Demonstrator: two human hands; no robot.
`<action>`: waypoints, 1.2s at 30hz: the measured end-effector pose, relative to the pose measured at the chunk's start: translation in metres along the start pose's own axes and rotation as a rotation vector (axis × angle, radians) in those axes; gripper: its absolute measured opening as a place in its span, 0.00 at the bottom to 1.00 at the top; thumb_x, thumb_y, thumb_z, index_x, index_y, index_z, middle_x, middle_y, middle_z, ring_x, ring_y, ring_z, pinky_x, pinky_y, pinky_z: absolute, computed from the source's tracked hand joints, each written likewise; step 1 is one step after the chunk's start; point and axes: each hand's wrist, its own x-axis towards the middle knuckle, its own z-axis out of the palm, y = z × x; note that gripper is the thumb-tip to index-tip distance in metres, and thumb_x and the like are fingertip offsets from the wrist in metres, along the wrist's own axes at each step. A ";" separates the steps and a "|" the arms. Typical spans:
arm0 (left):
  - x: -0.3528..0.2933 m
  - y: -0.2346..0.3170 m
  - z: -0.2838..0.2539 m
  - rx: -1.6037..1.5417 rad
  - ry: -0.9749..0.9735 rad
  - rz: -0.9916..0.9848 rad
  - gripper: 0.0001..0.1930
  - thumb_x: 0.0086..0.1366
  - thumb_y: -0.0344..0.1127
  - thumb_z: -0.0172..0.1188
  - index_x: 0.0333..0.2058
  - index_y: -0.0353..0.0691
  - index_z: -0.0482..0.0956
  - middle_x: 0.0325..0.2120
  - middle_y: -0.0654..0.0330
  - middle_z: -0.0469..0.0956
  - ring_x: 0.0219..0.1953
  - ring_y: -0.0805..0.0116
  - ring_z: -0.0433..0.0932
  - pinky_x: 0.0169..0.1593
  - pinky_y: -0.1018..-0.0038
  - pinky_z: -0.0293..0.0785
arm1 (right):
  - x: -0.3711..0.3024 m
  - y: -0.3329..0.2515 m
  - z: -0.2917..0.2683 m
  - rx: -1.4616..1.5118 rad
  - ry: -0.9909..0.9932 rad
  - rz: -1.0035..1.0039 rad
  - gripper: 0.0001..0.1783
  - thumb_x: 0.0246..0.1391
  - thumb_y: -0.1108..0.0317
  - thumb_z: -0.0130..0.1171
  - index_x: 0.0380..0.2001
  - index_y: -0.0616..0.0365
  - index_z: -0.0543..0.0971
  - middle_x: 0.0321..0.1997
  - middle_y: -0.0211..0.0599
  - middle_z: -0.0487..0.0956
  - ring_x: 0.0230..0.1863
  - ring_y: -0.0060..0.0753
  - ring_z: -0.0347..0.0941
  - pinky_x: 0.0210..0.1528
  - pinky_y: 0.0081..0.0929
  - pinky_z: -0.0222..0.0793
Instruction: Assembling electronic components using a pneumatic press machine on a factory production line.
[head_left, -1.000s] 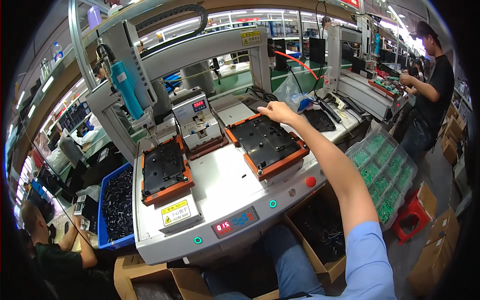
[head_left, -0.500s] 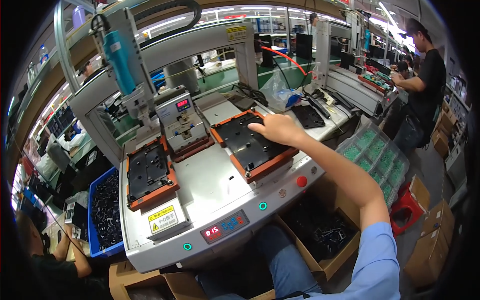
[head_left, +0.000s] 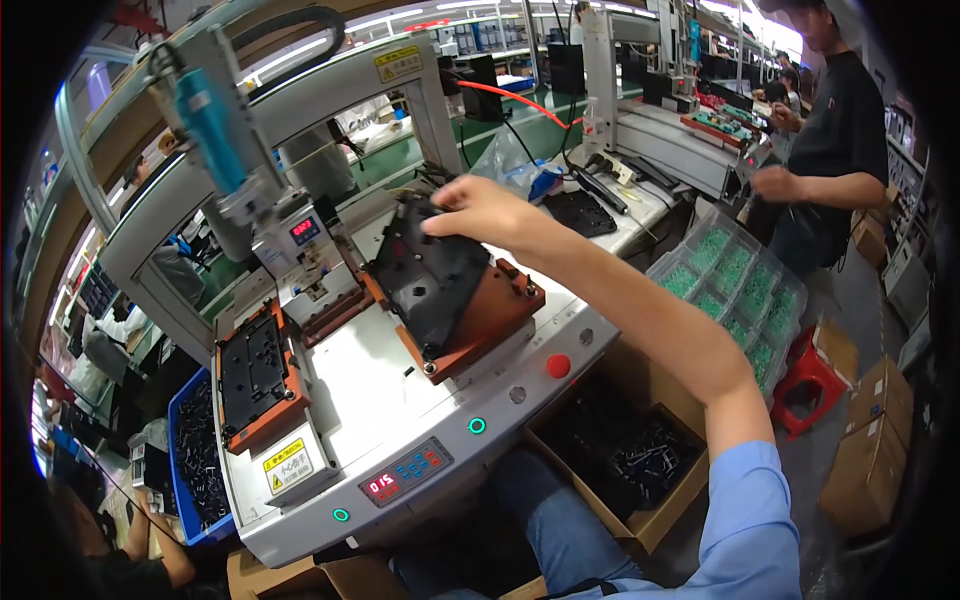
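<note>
My right hand [head_left: 485,213] grips the far upper edge of a black plastic panel [head_left: 425,280] with its fingers closed. The panel is tilted, partly raised off the right orange fixture [head_left: 490,325], whose near corner pins show beside it. To the left, a second black panel [head_left: 252,368] lies flat in another orange fixture [head_left: 292,402] on the white machine bed [head_left: 370,400]. My left hand is outside the picture.
A teal screwdriver unit [head_left: 210,130] hangs above the left fixture. A blue bin [head_left: 180,400] of black parts stands left; an open carton [head_left: 640,530] and a divided tray of green parts [head_left: 725,290] are right. Co-workers are at the far right [head_left: 835,140] and lower left [head_left: 140,560].
My right hand has lifted the panel from lying flat in the right fixture to a tilt. The whole view has shifted, and the far-right co-worker's arm has moved.
</note>
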 end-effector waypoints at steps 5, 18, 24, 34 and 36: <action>0.002 0.007 -0.010 -0.036 -0.051 0.009 0.23 0.65 0.44 0.47 0.55 0.39 0.65 0.50 0.50 0.68 0.52 0.53 0.66 0.54 0.59 0.61 | -0.008 -0.020 0.002 -0.376 -0.039 0.027 0.40 0.42 0.58 0.64 0.56 0.61 0.59 0.43 0.47 0.73 0.44 0.38 0.71 0.47 0.31 0.67; -0.004 -0.020 0.000 -0.334 -0.092 -0.011 0.22 0.65 0.43 0.48 0.54 0.38 0.66 0.49 0.52 0.69 0.52 0.56 0.67 0.54 0.62 0.62 | -0.002 0.203 -0.169 0.189 0.682 0.326 0.17 0.51 0.53 0.59 0.29 0.58 0.75 0.18 0.25 0.70 0.12 0.18 0.64 0.10 0.15 0.53; -0.036 -0.050 -0.023 -0.422 -0.067 -0.084 0.22 0.65 0.43 0.48 0.53 0.37 0.66 0.49 0.52 0.70 0.51 0.57 0.67 0.54 0.64 0.62 | 0.007 0.297 -0.179 0.418 0.701 0.434 0.22 0.48 0.47 0.62 0.31 0.56 0.74 0.22 0.28 0.71 0.19 0.22 0.67 0.20 0.19 0.67; -0.081 -0.077 -0.034 -0.611 -0.111 -0.119 0.21 0.65 0.42 0.48 0.53 0.36 0.67 0.48 0.53 0.70 0.50 0.59 0.68 0.53 0.66 0.63 | -0.072 0.215 -0.122 -0.027 0.740 0.223 0.12 0.51 0.65 0.55 0.36 0.63 0.77 0.30 0.33 0.78 0.29 0.21 0.72 0.29 0.19 0.65; -0.094 -0.085 -0.033 -0.673 -0.112 -0.109 0.21 0.65 0.42 0.48 0.52 0.36 0.67 0.48 0.53 0.70 0.50 0.59 0.68 0.53 0.67 0.63 | -0.127 0.175 -0.096 -0.048 0.708 0.108 0.13 0.53 0.62 0.56 0.36 0.61 0.77 0.30 0.32 0.79 0.29 0.20 0.74 0.29 0.19 0.67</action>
